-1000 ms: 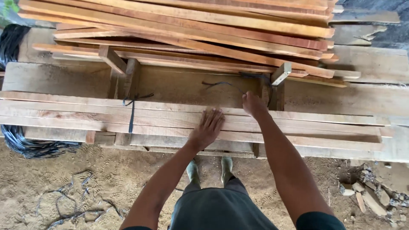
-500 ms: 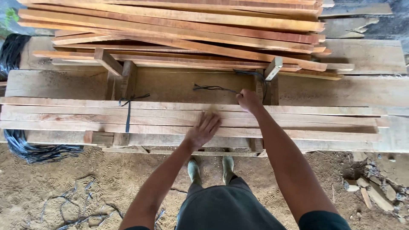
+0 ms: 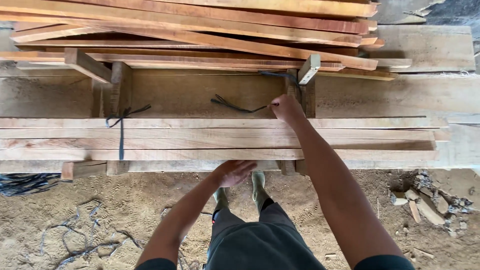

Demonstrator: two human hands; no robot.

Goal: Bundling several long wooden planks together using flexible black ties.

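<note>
- Your right hand (image 3: 286, 107) pinches the end of a dark cord (image 3: 235, 105) at 12 o'clock, over the far edge of the bundle of pale slats (image 3: 220, 140) on the bench (image 3: 440, 95).
- Your left hand (image 3: 232, 172) curls at the bundle's near edge, at 6 o'clock; I cannot tell whether its fingers hold anything.
- You seem to be mid-tying: next, bring the cord across the slats, matching the tie (image 3: 121, 135) at 9 o'clock.
</note>
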